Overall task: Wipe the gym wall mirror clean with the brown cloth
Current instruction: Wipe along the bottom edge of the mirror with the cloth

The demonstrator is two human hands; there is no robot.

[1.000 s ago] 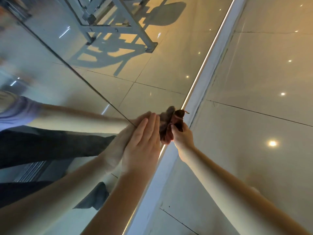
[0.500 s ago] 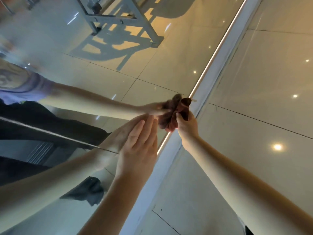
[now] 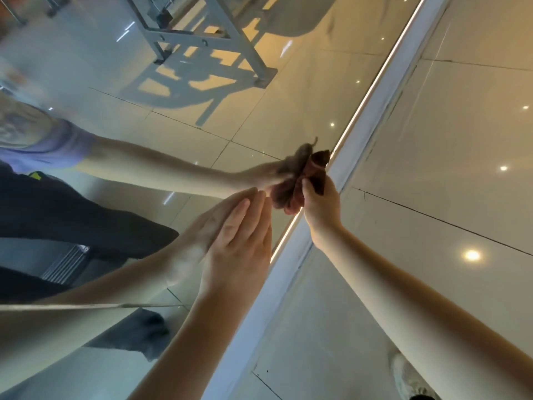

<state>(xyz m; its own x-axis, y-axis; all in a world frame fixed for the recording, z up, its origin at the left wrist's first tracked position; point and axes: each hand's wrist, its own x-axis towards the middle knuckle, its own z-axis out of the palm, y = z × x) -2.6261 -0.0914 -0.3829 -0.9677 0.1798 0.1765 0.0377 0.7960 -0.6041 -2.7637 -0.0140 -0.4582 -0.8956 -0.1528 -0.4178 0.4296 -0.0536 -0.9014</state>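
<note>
Sliding ahead of the left fingertips it sat beside a second ago, the brown cloth [image 3: 316, 171] now presses on the mirror [image 3: 259, 82] close to its white frame [image 3: 372, 116], bunched in the right hand [image 3: 320, 206], whose fingers curl round it. The left hand [image 3: 239, 255] lies flat on the glass just short of the cloth, fingers straight and together, as before. The two hands are near but apart. A grey metal stand [image 3: 202, 39] shows in the reflection; the tiled floor [image 3: 461, 140] spreads to the right.

One left hand [image 3: 239, 249]; one right hand [image 3: 320, 206]; one brown cloth [image 3: 316, 171]; one mirror [image 3: 288, 82]; one white shoe [image 3: 403, 376].
</note>
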